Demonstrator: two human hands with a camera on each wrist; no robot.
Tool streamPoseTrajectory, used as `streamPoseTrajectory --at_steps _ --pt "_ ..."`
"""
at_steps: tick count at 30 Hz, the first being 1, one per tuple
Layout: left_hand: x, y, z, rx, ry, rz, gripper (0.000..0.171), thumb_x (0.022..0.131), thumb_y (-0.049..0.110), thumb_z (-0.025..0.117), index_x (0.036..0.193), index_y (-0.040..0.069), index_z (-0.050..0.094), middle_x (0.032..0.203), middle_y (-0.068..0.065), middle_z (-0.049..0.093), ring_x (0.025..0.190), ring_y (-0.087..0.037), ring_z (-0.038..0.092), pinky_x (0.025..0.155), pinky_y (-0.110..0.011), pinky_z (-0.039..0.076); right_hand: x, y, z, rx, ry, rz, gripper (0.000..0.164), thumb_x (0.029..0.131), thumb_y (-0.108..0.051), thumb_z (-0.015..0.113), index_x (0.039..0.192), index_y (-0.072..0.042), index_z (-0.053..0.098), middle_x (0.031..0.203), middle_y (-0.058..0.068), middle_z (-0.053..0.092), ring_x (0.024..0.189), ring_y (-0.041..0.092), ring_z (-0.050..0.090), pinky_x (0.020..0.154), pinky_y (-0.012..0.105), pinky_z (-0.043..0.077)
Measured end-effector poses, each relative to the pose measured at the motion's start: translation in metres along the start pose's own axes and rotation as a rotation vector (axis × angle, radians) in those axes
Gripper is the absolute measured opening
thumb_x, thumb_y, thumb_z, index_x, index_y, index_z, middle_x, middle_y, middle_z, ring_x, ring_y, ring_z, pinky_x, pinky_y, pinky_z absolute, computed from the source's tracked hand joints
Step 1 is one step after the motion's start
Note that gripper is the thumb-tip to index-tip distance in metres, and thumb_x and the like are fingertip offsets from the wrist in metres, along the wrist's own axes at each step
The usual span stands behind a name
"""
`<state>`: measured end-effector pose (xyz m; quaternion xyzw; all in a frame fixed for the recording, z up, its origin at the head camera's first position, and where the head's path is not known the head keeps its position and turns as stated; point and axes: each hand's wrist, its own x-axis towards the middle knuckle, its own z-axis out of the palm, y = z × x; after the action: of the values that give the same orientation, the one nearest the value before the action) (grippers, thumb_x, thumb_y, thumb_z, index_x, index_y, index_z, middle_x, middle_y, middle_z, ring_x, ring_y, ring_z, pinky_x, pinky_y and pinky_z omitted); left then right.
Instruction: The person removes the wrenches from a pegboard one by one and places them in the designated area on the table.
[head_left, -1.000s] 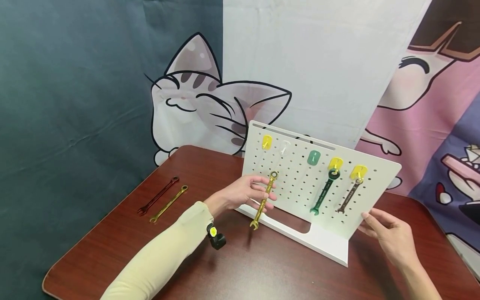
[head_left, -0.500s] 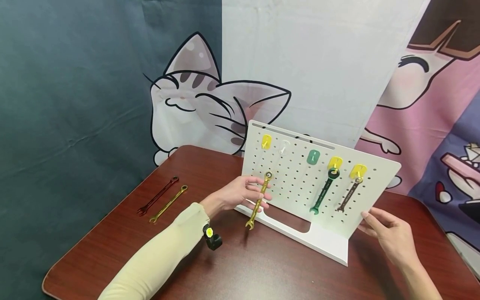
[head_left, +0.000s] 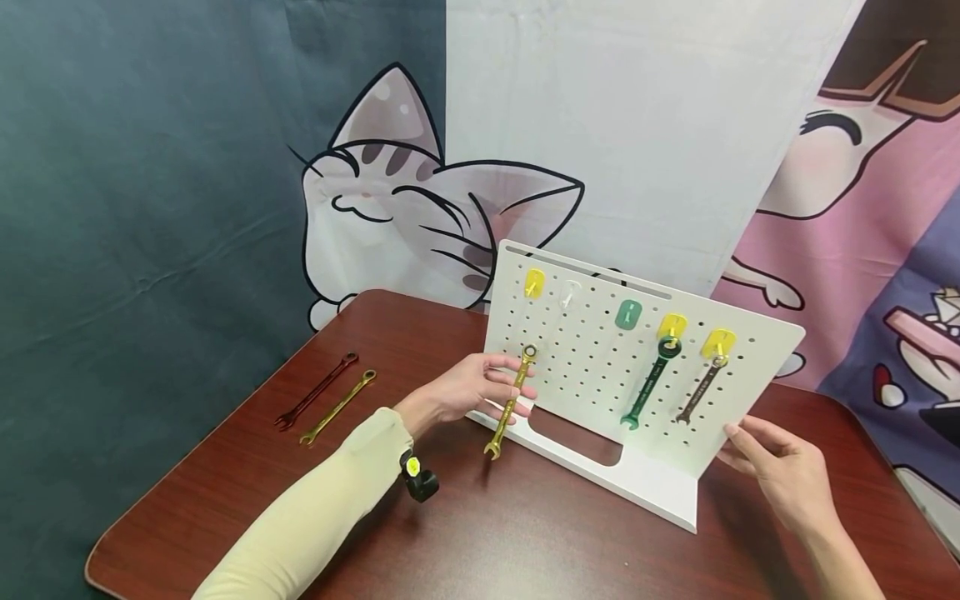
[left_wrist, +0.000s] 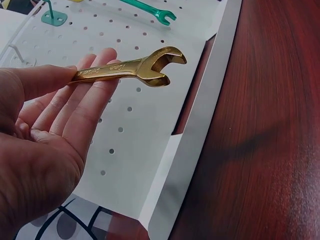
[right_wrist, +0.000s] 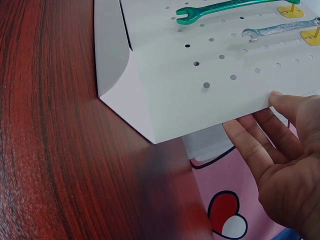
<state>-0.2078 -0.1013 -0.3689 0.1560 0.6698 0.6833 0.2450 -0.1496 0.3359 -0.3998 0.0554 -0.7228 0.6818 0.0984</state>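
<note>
My left hand (head_left: 480, 389) pinches a gold combination wrench (head_left: 508, 408) between thumb and fingers, in front of the left part of a white pegboard stand (head_left: 592, 358). The wrench's ring end points up and its open end down; in the left wrist view the open jaw (left_wrist: 157, 67) sticks out past the fingertips. At the board's right edge, my right hand (head_left: 787, 471) pinches the panel, thumb in front and fingers behind, as the right wrist view shows. A green wrench (head_left: 651, 383) and a small silver wrench (head_left: 701, 392) hang from yellow hooks.
A red wrench (head_left: 318, 390) and another gold wrench (head_left: 339, 408) lie on the brown table (head_left: 225, 500) at left. Bare hooks on the board are a yellow one (head_left: 534, 283), a clear one (head_left: 570, 295) and a green one (head_left: 628, 314). Printed cloth hangs behind.
My left hand has drawn slightly to the left with the gold wrench, a little away from the hooks. The right hand stays at the board's edge.
</note>
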Motion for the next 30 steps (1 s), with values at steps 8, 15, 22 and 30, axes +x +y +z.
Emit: streamPoseTrajectory --at_steps 8,15,22,30 --pt "-0.003 -0.002 -0.005 0.019 0.015 -0.005 0.050 0.101 -0.006 0.060 0.150 -0.005 0.050 0.129 -0.024 0.074 0.092 -0.022 0.080 0.084 -0.047 0.066 0.000 -0.001 -0.001 0.006 0.006 0.003 0.024 0.099 -0.002 0.072 0.110 -0.021 0.081 0.098 -0.014 0.081 0.075 0.011 0.080 0.068 0.027 0.064" --pt "-0.010 -0.004 -0.012 0.037 0.036 -0.021 0.048 0.101 -0.005 0.061 0.148 -0.006 0.051 0.126 -0.021 0.075 0.092 -0.022 0.080 0.088 -0.052 0.065 0.000 0.000 -0.001 0.017 0.015 0.005 0.025 0.099 -0.001 0.072 0.108 -0.022 0.081 0.098 -0.014 0.081 0.074 0.011 0.080 0.068 0.028 0.064" --pt "-0.014 -0.008 -0.019 0.037 0.044 -0.023 0.048 0.101 -0.005 0.060 0.148 -0.006 0.050 0.124 -0.020 0.076 0.090 -0.021 0.080 0.095 -0.061 0.058 0.000 0.000 -0.001 0.021 0.032 0.012 0.024 0.098 -0.001 0.073 0.106 -0.022 0.081 0.095 -0.013 0.081 0.074 0.009 0.080 0.067 0.027 0.064" --pt "-0.020 -0.011 -0.025 0.028 0.061 -0.039 0.049 0.101 -0.005 0.062 0.148 -0.007 0.051 0.129 -0.025 0.073 0.091 -0.022 0.080 0.093 -0.059 0.059 0.000 0.001 -0.001 0.017 0.024 0.010 0.024 0.098 -0.002 0.073 0.107 -0.023 0.081 0.097 -0.014 0.081 0.075 0.010 0.080 0.067 0.026 0.064"
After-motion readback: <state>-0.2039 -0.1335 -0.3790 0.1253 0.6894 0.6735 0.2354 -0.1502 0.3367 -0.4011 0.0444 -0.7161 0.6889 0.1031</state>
